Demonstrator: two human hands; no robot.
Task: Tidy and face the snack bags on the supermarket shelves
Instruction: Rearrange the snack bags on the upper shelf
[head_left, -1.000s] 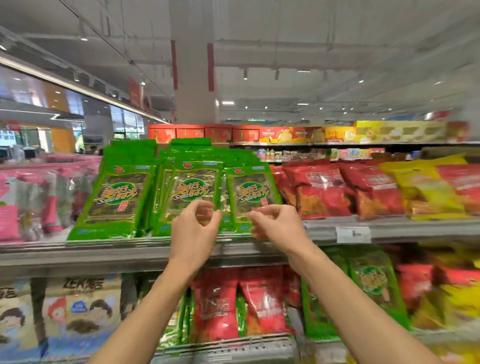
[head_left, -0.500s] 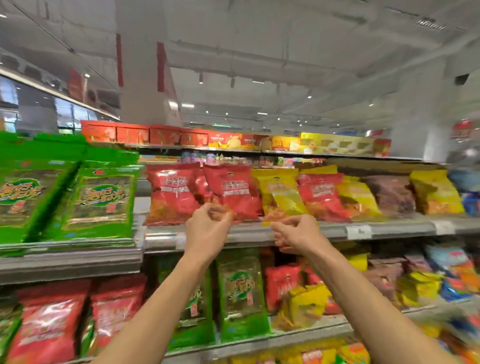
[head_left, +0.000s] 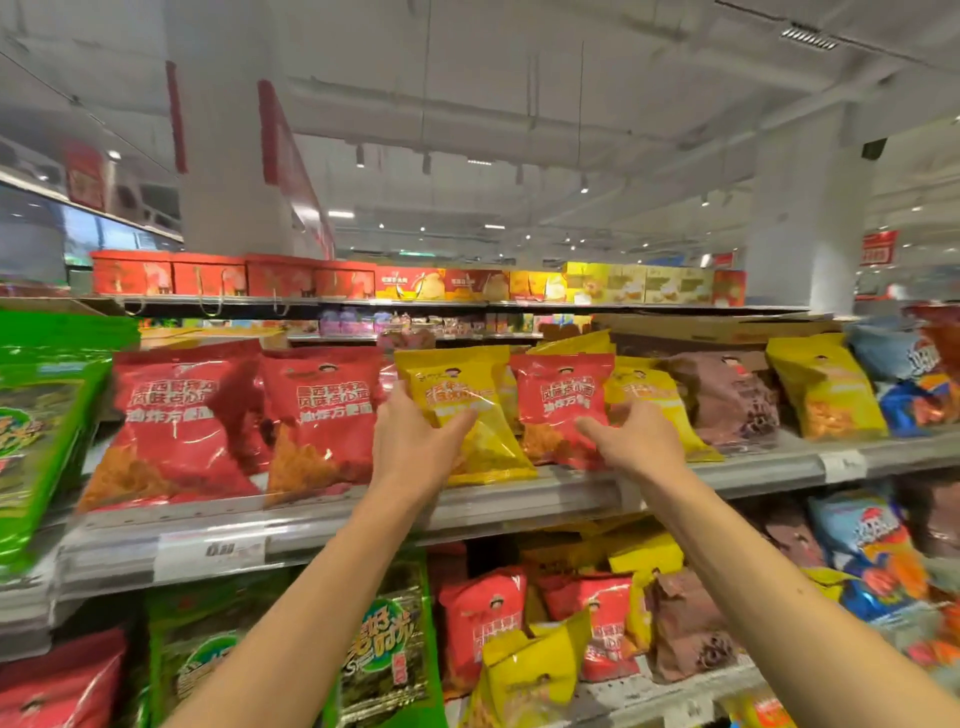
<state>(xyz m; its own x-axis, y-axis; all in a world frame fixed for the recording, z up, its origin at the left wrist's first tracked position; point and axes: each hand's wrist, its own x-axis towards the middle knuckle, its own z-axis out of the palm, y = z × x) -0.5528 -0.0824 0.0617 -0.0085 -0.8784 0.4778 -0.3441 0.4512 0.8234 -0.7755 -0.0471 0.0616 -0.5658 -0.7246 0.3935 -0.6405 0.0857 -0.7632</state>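
Note:
On the upper shelf (head_left: 519, 499) a yellow snack bag (head_left: 467, 395) leans forward between red ones. My left hand (head_left: 415, 441) grips its lower left edge, thumb across the front and fingers behind. To its right stands a red snack bag (head_left: 561, 400). My right hand (head_left: 636, 439) holds that bag's lower right corner, thumb lying over the front. Another yellow bag (head_left: 654, 400) sits right behind my right hand. Two larger red bags (head_left: 322, 415) stand to the left on the same shelf.
Green seaweed packs (head_left: 36, 441) fill the far left, brown (head_left: 727, 400), yellow (head_left: 826, 395) and blue bags (head_left: 914, 379) the right. The lower shelf (head_left: 649, 696) holds jumbled red, yellow and brown bags. Boxed goods (head_left: 208, 275) line the top shelf.
The view and both hands moved right, from the green seaweed packs to the red and yellow bags. The hands rose from the shelf edge and took hold of the yellow and red bags.

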